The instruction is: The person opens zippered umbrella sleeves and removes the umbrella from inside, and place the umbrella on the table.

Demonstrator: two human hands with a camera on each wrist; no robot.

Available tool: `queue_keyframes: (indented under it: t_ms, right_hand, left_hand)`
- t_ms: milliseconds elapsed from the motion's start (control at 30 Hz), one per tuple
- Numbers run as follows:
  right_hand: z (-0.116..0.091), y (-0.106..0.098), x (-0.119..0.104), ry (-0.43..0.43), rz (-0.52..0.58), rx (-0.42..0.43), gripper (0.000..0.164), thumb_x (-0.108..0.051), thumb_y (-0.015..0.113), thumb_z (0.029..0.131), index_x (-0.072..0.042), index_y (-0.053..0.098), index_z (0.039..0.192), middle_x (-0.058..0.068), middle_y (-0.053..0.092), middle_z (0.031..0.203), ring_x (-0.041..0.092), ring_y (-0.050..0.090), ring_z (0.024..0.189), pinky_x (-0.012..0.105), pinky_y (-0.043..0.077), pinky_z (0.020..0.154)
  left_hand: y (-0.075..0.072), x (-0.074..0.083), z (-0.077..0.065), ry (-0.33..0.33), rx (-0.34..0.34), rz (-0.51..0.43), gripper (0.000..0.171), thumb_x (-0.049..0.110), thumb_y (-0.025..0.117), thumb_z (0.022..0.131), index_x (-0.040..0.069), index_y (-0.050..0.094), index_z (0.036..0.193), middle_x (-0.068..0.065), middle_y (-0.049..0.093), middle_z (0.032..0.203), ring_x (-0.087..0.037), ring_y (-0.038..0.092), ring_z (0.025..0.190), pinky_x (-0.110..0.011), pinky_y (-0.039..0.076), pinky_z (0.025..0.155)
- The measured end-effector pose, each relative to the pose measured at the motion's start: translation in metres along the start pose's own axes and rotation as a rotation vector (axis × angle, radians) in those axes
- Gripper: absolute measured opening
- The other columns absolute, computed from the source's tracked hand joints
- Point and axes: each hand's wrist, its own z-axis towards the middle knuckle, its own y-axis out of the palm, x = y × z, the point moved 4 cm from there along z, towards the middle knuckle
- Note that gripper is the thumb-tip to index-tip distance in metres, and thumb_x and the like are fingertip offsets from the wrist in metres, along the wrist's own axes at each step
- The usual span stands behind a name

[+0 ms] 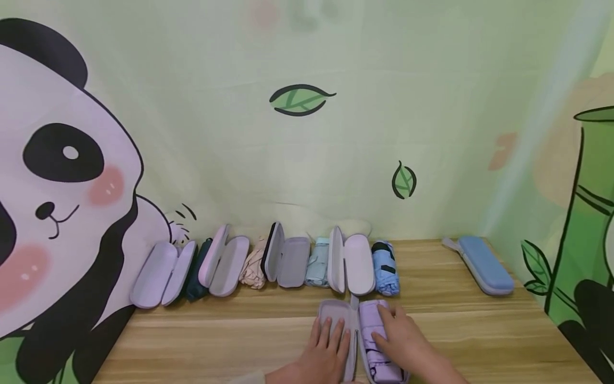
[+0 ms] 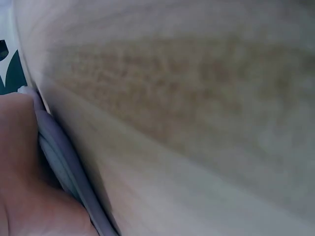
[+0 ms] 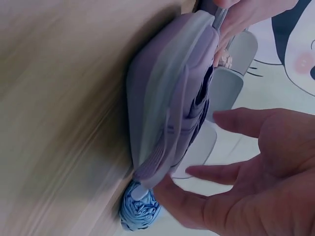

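A lilac case [image 1: 352, 349] lies unfolded near the front of the table. My left hand [image 1: 322, 352] rests flat on its left half, fingers spread; in the left wrist view the case edge [image 2: 74, 162] shows beside that hand. In the right half lies a lilac folded umbrella [image 1: 376, 338] with dark markings. My right hand [image 1: 405, 333] is over the umbrella, its fingertips at the umbrella's far end and side. The right wrist view shows that hand's fingers extended and apart, one at the end of the case [image 3: 162, 88].
Along the back stand unfolded cases, among them a white one [image 1: 360, 264] and a grey one [image 1: 294, 261]. Between them lie folded umbrellas: dark teal [image 1: 199, 277], beige [image 1: 254, 266], mint [image 1: 318, 264] and blue [image 1: 386, 269]. A closed blue case [image 1: 485, 265] lies at the back right.
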Motion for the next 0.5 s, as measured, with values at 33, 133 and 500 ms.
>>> queue_keyframes:
  t_ms: [33,133,500]
  right_hand:
    - [0.000,0.001,-0.001,0.011,-0.010,0.001,0.064,-0.021,0.079,0.087,0.011,0.054,0.136,0.033,0.058,0.118,0.047,0.063,0.099,0.059,0.051,0.088]
    - [0.001,0.005,-0.003,0.053,-0.054,-0.024,0.073,-0.029,0.082,0.084,0.013,0.052,0.136,0.036,0.056,0.115,0.050,0.062,0.095,0.060,0.052,0.083]
    - [0.006,0.011,0.002,0.139,-0.051,-0.134,0.085,-0.042,0.083,0.081,0.011,0.050,0.138,0.043,0.055,0.116,0.051,0.063,0.096,0.060,0.053,0.081]
  left_hand:
    - [0.002,0.000,0.001,0.000,-0.017,-0.029,0.090,0.075,0.028,0.098,0.005,0.042,0.153,-0.020,0.040,0.157,-0.043,0.039,0.142,-0.059,0.033,0.111]
    - [0.012,0.001,0.004,-0.016,-0.016,-0.070,0.091,0.075,0.026,0.098,0.003,0.040,0.153,-0.020,0.038,0.158,-0.044,0.037,0.143,-0.060,0.031,0.111]
    - [0.028,0.002,0.005,-0.026,0.101,0.057,0.090,0.076,0.038,0.094,0.005,0.049,0.147,-0.018,0.046,0.152,-0.040,0.045,0.137,-0.058,0.035,0.106]
